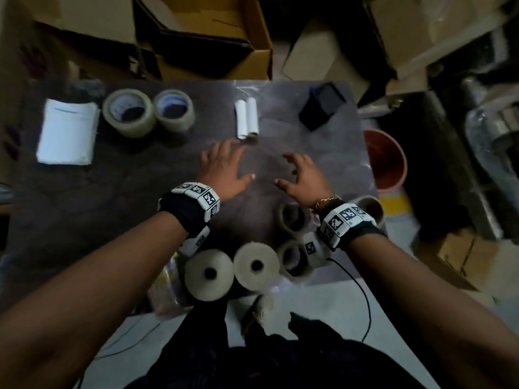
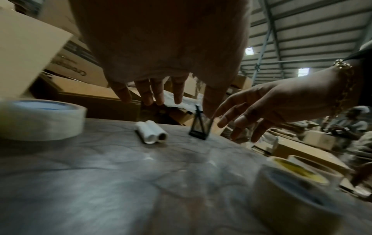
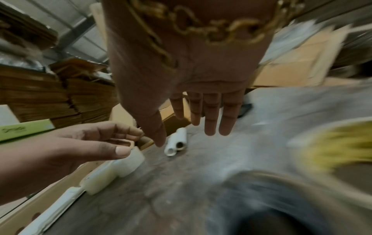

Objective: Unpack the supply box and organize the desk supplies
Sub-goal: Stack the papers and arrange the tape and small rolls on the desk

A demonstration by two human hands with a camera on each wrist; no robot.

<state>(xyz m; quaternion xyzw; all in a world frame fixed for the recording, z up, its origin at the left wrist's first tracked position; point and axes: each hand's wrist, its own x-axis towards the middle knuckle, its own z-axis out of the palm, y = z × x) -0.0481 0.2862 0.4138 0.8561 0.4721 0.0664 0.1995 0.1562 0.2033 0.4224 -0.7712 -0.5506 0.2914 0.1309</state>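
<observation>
Both hands hover over the middle of the dark table [image 1: 140,192], holding nothing. My left hand [image 1: 224,167] has its fingers spread, just short of two small white paper rolls [image 1: 247,117] [image 2: 151,133] [image 3: 177,141]. My right hand [image 1: 302,175] is open with loosely bent fingers, apart from the left. A black mesh holder [image 1: 323,105] [image 2: 200,127] stands at the far right. Two tape rolls [image 1: 146,110] and a white pad [image 1: 67,131] lie at the far left. Near the front edge sit two twine spools [image 1: 233,269] and more tape rolls [image 1: 293,217].
Open cardboard boxes [image 1: 202,35] are stacked behind the table. A red bucket [image 1: 386,158] stands off the right edge. A black cable [image 1: 362,293] hangs down at the front. Another tape roll with a yellow core [image 2: 298,171] sits at the right.
</observation>
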